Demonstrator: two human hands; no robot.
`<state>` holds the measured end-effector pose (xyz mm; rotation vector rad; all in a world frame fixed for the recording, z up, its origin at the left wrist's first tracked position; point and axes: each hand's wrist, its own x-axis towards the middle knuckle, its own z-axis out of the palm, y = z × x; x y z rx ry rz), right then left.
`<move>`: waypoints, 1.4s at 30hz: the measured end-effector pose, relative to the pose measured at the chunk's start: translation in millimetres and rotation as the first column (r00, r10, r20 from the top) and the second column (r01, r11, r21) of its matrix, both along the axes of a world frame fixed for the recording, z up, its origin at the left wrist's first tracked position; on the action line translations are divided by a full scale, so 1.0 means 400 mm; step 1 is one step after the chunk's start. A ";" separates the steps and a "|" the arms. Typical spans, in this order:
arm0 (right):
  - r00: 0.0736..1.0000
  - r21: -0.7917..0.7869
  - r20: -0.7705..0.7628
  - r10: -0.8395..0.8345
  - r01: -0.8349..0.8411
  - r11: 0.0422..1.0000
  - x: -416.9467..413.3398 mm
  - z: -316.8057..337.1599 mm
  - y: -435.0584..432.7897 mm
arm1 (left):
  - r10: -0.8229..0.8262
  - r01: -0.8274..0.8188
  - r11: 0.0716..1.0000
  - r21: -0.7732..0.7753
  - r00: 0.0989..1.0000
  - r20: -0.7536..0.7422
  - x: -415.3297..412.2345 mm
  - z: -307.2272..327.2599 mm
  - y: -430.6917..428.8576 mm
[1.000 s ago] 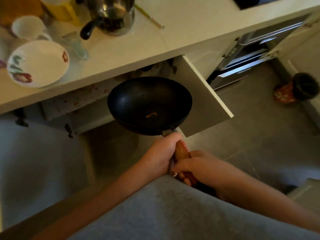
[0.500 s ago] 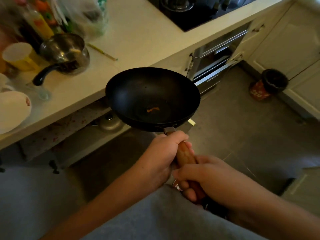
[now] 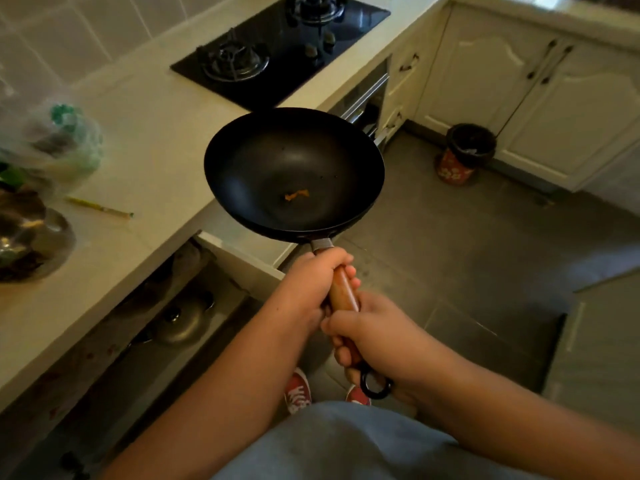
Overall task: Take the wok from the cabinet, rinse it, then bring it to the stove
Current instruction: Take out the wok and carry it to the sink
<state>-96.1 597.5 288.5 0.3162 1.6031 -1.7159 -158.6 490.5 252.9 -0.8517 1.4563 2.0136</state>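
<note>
The wok [image 3: 294, 171] was out of the cabinet [image 3: 180, 306] and held in the air, level, bowl up, above the floor and just off the front edge of the desk [image 3: 149, 133]. Both hands were clenched on its wooden handle [image 3: 343, 289]: the left hand [image 3: 311, 285] nearest the bowl, the right hand [image 3: 374, 337] behind it at the handle's end, next to the black hanging ring [image 3: 375, 388].

Status, as judged from this view:
- Removal from the cabinet: complete. The cabinet door [image 3: 242, 261] below the wok stood open, and a metal lid [image 3: 180, 320] lay inside.
- Rinse: apparently not done. A small orange scrap [image 3: 296, 195] lay at the bottom of the bowl, and no water showed on the surface.
- Delivery to the stove [image 3: 277, 46]: not done. The stove lay beyond the wok on the desk, well apart from it; its near burner [image 3: 235, 58] was bare.

Limits of the view:
- No sink or tap was in frame, so the rinse location could not be determined.
- The underside of the wok was hidden.
- The items left of the wok, a plastic bag [image 3: 52, 140] and a steel pot [image 3: 27, 244], were blurred and cut by the frame edge; their contents could not be made out.
- The far burner carried a dark object that was cut off at the top.
</note>
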 end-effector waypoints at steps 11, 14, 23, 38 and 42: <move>0.924 0.013 -0.187 -0.335 0.343 0.939 -0.191 -0.097 0.059 | -0.332 0.331 0.943 -0.031 0.933 -0.135 -0.278 -0.078 0.161; 0.893 0.032 -0.199 -0.404 0.418 0.908 -0.237 -0.121 0.094 | -0.422 0.422 0.906 -0.040 0.892 -0.163 -0.333 -0.091 0.216; 0.855 0.138 -0.246 -0.456 0.496 0.857 -0.422 -0.191 0.325 | -0.561 0.573 0.819 -0.008 0.799 -0.218 -0.530 -0.136 0.462; 0.888 0.086 -0.244 -0.390 0.420 0.903 -0.795 -0.181 0.877 | -0.466 0.467 0.883 -0.040 0.866 -0.179 -0.877 -0.096 0.988; 0.885 0.112 -0.240 -0.400 0.434 0.894 -0.891 -0.181 0.954 | -0.438 0.440 0.897 -0.033 0.879 -0.191 -0.970 -0.090 1.065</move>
